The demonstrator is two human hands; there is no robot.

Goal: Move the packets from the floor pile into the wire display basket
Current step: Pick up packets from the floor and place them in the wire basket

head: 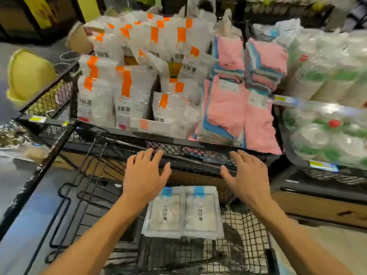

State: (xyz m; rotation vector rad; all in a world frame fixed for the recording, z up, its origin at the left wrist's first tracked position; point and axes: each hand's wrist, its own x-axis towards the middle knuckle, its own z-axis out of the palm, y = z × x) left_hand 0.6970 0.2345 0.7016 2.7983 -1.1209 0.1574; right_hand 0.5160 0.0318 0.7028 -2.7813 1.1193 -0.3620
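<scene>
Both forearms come in from the bottom of the view, and neither hand has hold of anything: the left hand (pixel 146 175) and right hand (pixel 245 176) are spread flat with fingers straight and loose, palms down, hovering side by side with a gap between them. Right in that gap, lower down and between the wrists, sit two white packets with blue tabs (pixel 183 212), lying flat next to each other and touching along their inner edges, on the grid of a lower wire basket (pixel 246 241). So the packets are below and between the hands, closer to the camera than the fingertips, not touched by either. The fingertips of both hands reach up to about the black mesh front rim of the upper display basket (pixel 190 149); can't tell if they actually touch it, there's some blur. Past that rim the upper basket is stuffed with upright white bags with orange stripes (pixel 127 92) on the left half and stacks of pink and blue cloths (pixel 228 100) on the right. Further right are wrapped stacks of paper cups (pixel 325 80), and off to the left a yellow hat-like thing (pixel 29 74) hangs over another mesh basket.
</scene>
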